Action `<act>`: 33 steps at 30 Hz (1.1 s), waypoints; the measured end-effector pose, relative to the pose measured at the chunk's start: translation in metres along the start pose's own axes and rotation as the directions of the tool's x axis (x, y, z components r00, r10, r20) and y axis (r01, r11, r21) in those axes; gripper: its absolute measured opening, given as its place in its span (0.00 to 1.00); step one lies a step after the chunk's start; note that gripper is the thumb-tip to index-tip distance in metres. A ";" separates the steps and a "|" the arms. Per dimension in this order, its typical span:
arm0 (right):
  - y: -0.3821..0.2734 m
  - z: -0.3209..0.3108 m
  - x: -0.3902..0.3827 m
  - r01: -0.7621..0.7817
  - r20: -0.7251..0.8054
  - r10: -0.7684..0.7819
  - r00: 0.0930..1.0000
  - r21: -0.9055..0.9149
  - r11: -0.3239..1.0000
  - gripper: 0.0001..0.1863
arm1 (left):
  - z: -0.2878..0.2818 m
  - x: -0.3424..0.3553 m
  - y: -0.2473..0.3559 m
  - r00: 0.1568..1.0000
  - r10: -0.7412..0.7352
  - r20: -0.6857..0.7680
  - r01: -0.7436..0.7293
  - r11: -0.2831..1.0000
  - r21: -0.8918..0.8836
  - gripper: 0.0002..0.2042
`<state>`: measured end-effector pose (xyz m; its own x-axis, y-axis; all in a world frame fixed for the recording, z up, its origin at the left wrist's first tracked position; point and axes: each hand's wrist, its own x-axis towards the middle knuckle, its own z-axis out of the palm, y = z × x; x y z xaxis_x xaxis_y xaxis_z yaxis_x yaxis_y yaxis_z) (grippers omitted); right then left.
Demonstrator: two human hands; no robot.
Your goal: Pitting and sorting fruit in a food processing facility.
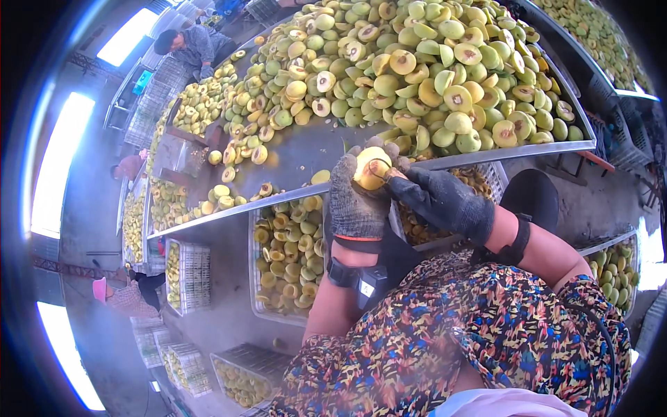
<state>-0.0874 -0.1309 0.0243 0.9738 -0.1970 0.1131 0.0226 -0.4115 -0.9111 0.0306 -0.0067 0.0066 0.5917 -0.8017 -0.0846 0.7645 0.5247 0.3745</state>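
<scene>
Head view. The fruit half (367, 171) sits in the left hand (356, 205), just above the near metal edge of the table (306, 147). The left hand, in a grey knit glove, is cupped around it, fingers behind the far side. The right hand (448, 203), in a dark glove, is closed and pinches what looks like a small looped tool (380, 167), its end at the cut face. Cut halves (417, 76) lie heaped on the table beyond.

Handling (judged): light, one-hand load; flesh firm but liable to bruise or split under hard pinching; cut face probably wet and slippery, skin side better for grip. Best hold: palm under the rounded back, fingers round the rim, cut face left free.

Orientation: the cut face seems turned up toward the camera and partly toward the right hand. Outline near round; long axis uncertain, as glove and tool cover part of it. The tool's length runs from the right fingertips leftward and slightly away from the body.
</scene>
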 end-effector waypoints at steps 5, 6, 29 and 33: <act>-0.020 0.000 -0.007 -0.083 -0.039 0.082 0.996 -0.007 0.997 0.24 | 0.029 -0.009 -0.014 0.980 0.186 -0.068 -0.186 0.982 0.015 0.19; -0.025 0.000 -0.007 -0.153 -0.014 0.154 0.988 0.008 0.988 0.21 | 0.029 -0.009 -0.015 0.972 0.216 -0.093 -0.211 0.976 0.059 0.20; 0.043 0.005 -0.008 -0.410 0.553 -0.019 0.833 0.640 0.650 0.26 | 0.000 -0.011 0.005 0.864 0.499 -0.068 -0.433 0.804 0.407 0.20; 0.130 -0.014 -0.020 -0.312 0.434 0.505 0.746 -0.442 0.841 0.22 | -0.123 -0.044 0.101 0.488 0.763 0.425 -0.143 -0.411 0.900 0.19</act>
<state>-0.1072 -0.1925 -0.0909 0.8361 0.0318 -0.5476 -0.3844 -0.6781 -0.6264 0.1136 0.1171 -0.0654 0.7626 -0.1125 0.6370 -0.6290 -0.3591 0.6895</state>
